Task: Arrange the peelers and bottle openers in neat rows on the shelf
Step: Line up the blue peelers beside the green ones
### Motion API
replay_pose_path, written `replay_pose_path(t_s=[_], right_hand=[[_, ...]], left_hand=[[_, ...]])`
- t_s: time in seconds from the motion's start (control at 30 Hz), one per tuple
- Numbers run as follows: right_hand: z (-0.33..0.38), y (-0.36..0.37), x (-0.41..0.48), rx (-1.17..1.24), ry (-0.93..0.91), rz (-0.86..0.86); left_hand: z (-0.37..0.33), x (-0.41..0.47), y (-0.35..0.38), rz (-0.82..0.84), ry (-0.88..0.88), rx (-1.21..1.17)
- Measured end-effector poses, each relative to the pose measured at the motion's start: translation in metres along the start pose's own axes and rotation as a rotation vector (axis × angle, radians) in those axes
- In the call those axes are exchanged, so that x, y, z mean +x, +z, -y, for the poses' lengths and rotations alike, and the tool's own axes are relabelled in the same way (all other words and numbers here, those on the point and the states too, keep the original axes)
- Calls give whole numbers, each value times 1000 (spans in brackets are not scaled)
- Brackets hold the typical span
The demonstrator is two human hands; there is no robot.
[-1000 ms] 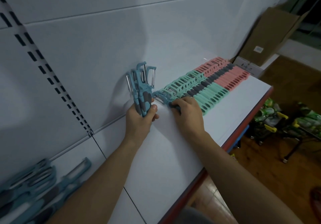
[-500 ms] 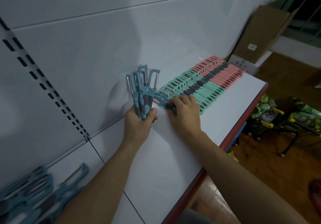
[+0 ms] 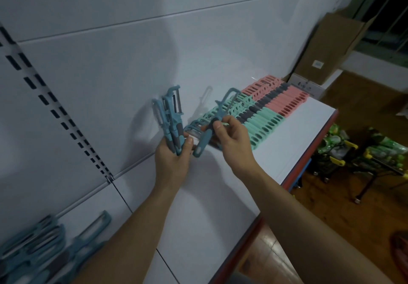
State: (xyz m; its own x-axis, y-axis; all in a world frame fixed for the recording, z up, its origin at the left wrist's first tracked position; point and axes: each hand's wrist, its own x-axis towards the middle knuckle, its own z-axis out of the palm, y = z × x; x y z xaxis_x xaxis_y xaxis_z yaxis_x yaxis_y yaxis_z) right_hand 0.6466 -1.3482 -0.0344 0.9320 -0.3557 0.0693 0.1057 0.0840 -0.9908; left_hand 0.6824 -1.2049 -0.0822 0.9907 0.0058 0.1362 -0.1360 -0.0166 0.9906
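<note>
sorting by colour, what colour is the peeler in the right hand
The peeler is blue with a dark grey grip; head view shows it best.

The left hand and right hand are bare, both forearms uncovered as far as they show

Single head-worn wide-angle view, looking forward and down from close above the shelf. The back panel fills 9 to 12 o'clock; the shelf runs away toward 1 o'clock; the floor lies at 3 to 5 o'clock. The left hand and right hand sit near centre.
</note>
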Motion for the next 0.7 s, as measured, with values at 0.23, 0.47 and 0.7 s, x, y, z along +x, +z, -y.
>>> replay_pose_path(t_s=[0.23,0.47,0.7], right_hand=[[-15,-19,3,-632,-237,-100],[-28,-14,0,-1092,-443,-84],[-46,-15,7,-1173,-487,-32]], left_hand=[[-4,-2,2,-48,12,-40],[0,1,1,-46,5,-34],[-1,1,2,-25,-25,-54]])
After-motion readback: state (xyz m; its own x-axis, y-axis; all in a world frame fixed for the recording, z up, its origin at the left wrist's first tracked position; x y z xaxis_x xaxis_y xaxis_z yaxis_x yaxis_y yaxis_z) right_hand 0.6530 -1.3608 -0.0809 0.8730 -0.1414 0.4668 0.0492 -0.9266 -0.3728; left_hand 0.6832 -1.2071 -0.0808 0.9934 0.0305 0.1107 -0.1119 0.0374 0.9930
